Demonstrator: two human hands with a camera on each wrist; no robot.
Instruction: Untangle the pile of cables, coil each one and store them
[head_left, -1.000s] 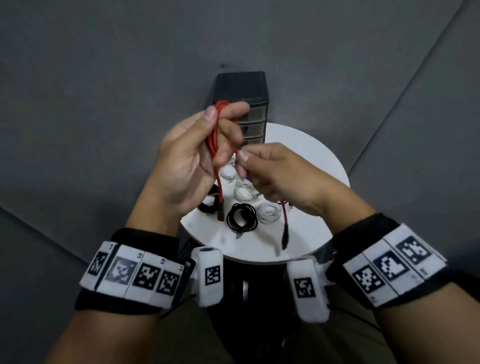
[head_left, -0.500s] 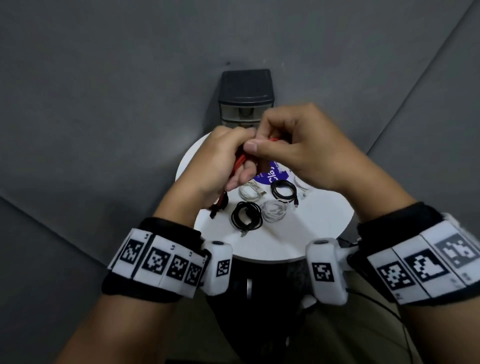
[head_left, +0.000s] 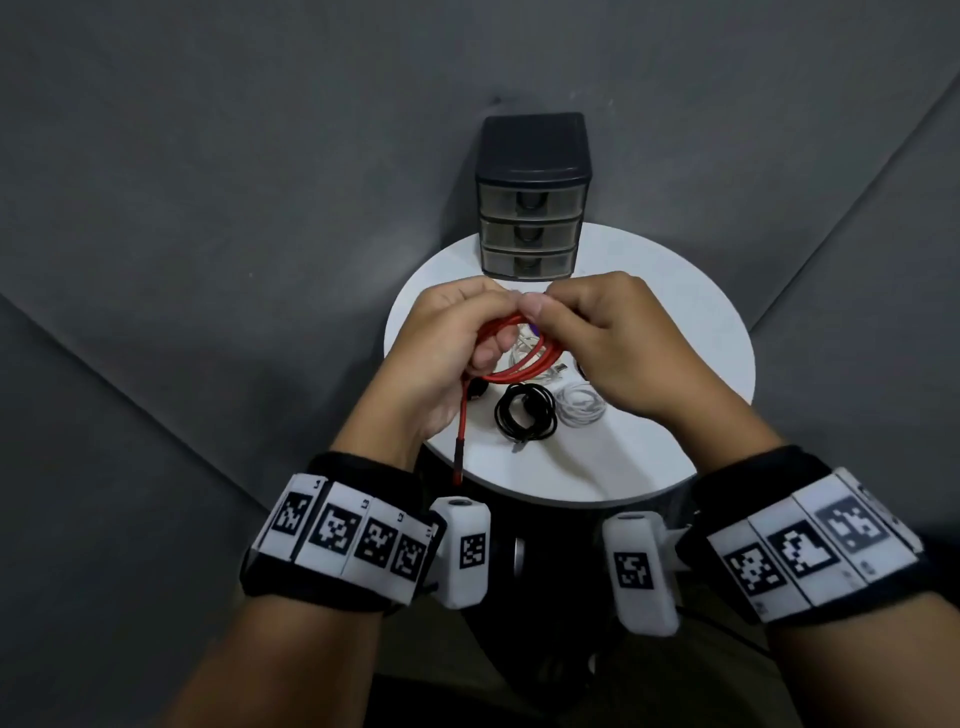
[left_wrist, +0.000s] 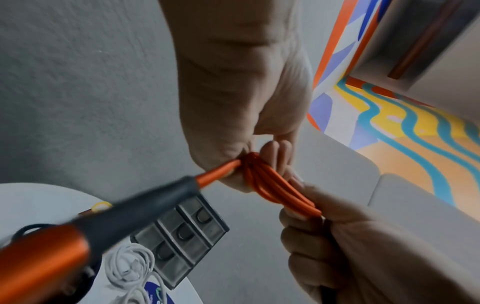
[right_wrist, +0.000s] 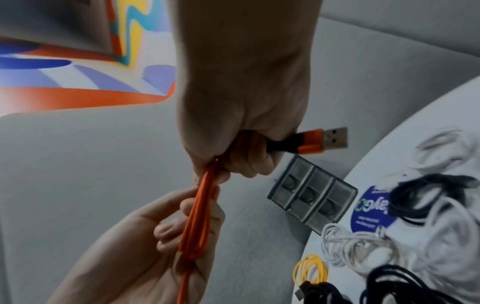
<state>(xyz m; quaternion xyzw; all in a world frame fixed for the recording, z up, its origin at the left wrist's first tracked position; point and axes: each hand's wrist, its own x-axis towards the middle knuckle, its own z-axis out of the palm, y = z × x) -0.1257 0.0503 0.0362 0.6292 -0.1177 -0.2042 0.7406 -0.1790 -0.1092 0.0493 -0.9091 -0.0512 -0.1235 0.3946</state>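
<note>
Nearest the camera, both wrists wear black bands with white coded tags. Just beyond them, above the near half of the round white table (head_left: 675, 322), the left hand (head_left: 441, 353) and the right hand (head_left: 613, 343) meet around a red cable (head_left: 519, 358) gathered into several loops. The left hand's fingers curl round one side of the loops, and the right hand pinches the other side between thumb and fingers. One loose end hangs down from the left hand past the table's near edge, ending in a dark plug (head_left: 458, 457). In the right wrist view the cable's other end, a metal plug with an orange sleeve (right_wrist: 324, 139), sticks out of the right fist.

On the table under the hands lie finished coils: a black coil (head_left: 525, 413) nearest the near edge, a white coil (head_left: 579, 408) just beside it on its right, and paler cable partly hidden behind the red loops. The right wrist view also shows a small yellow coil (right_wrist: 310, 269) and a blue round label (right_wrist: 371, 207) on the table.

At the table's far edge stands a dark drawer unit (head_left: 532, 192) with three closed drawers.
</note>
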